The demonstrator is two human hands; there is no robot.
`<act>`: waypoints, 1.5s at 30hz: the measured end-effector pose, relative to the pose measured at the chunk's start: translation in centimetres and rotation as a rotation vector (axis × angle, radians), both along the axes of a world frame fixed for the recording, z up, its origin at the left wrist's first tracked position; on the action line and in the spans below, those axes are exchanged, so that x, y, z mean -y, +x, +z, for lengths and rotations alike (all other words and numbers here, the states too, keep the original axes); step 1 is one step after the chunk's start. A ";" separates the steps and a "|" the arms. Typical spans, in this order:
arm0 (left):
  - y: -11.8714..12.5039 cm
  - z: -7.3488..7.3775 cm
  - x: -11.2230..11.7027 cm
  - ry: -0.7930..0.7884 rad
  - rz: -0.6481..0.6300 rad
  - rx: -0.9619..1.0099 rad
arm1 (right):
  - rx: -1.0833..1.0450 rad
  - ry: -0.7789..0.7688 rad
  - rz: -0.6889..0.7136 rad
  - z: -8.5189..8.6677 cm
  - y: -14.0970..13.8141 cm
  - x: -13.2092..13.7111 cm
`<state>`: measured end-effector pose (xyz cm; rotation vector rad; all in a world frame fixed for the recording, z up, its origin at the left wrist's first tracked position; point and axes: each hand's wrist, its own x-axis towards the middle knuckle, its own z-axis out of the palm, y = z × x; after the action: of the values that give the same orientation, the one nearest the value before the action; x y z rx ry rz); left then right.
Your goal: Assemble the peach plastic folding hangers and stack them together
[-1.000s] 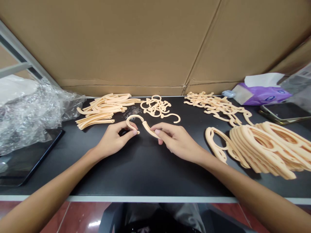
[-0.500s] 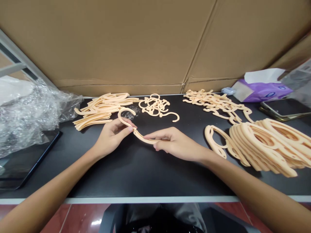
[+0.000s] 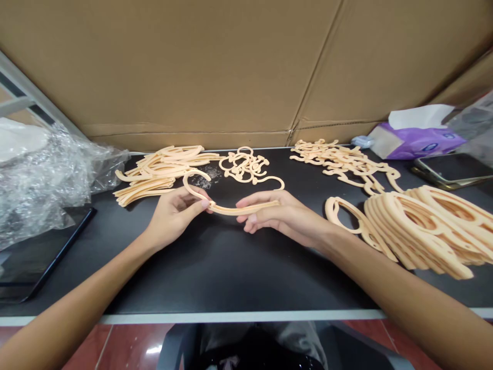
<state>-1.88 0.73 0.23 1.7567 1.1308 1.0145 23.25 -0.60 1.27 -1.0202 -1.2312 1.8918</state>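
- Since a second ago, the gap between the hook [image 3: 185, 181] and the strip [image 3: 227, 211] has been closed; their ends are now met at the left fingertips.
- Since half a second ago, the strip has been swung up from a slant to nearly level, and the right fingers have been loosened along it.
- By this, the two pieces appear to be handled as one length; whether the joint is fully seated cannot be told.
- The hook is pinched low, near the joint, between thumb and fingers of the left hand [image 3: 169, 218], its curve raised above them.
- The strip is led rightward from that pinch, above the surface [image 3: 231, 277], into the right hand [image 3: 288, 218].
- There it is passed between the half-open fingers and thumb; whether it is gripped firmly or only steadied cannot be told.
- Behind the hands, loose hooks [image 3: 261, 172] are piled near the middle, with more strips [image 3: 165, 168] heaped to their left.
- Beyond the right hand, frames [image 3: 408, 226] are stacked at the right.
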 end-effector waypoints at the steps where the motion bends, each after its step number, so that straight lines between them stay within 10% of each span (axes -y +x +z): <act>1: 0.0 0.0 0.0 -0.004 -0.002 0.007 | -0.063 -0.011 -0.016 0.0 0.0 -0.1; 45: 0.6 -0.3 1.4 0.010 -0.136 -0.070 | 0.237 0.294 0.050 -0.9 0.1 -0.3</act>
<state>-1.29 -0.65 -0.03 1.8627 1.0351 0.8843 23.35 -0.25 0.37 -1.0803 -1.6296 1.5962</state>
